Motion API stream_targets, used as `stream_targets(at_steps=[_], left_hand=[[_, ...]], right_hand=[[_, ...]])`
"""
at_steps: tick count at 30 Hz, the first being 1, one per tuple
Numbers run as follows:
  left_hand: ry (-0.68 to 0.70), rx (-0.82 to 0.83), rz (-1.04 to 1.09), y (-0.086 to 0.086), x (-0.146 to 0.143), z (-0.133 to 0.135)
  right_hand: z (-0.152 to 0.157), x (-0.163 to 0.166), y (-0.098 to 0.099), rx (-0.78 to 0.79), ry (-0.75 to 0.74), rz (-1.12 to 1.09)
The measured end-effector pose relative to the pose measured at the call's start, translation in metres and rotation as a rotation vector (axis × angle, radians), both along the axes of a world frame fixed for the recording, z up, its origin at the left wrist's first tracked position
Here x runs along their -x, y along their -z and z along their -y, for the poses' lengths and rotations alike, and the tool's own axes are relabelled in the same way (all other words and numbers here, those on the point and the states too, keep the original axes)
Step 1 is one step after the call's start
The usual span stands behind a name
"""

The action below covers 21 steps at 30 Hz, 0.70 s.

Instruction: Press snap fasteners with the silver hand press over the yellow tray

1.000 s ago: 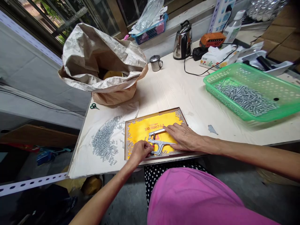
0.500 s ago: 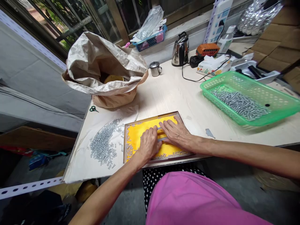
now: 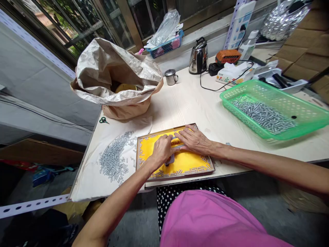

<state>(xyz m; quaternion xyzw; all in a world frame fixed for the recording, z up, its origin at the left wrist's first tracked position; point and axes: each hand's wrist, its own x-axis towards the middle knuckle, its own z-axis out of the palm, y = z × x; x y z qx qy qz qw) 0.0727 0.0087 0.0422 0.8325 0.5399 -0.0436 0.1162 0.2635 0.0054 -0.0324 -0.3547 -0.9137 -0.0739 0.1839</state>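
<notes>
A shallow wooden tray lined with a yellow sheet lies at the table's near edge, with small metal pieces lined up along its sides. Both hands rest in it. My left hand is curled over a grey metal hand press tool, most of which is hidden under the hands. My right hand lies flat, fingers stretched out, touching the tool's far end next to my left fingers.
Left of the tray, a white cloth carries a heap of small metal tubes. A big paper sack and green scissors stand behind it. A green basket of metal tubes sits at right. Kettle and steel cup stand at the back.
My left hand has moved from the tool's handle end up over its middle. My right hand slid a little farther across the tray. The tool is now mostly covered.
</notes>
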Motion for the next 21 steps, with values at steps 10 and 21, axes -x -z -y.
stream_targets(at_steps=[10,21], left_hand=[[-0.352,0.532,0.812,-0.009,0.013,-0.025],[-0.462,0.438,0.967,-0.035,0.03,-0.051]], right_hand=[[0.008,-0.003,-0.003,-0.111,-0.068,-0.069],[0.011,0.002,-0.036,-0.038,-0.074,-0.068]])
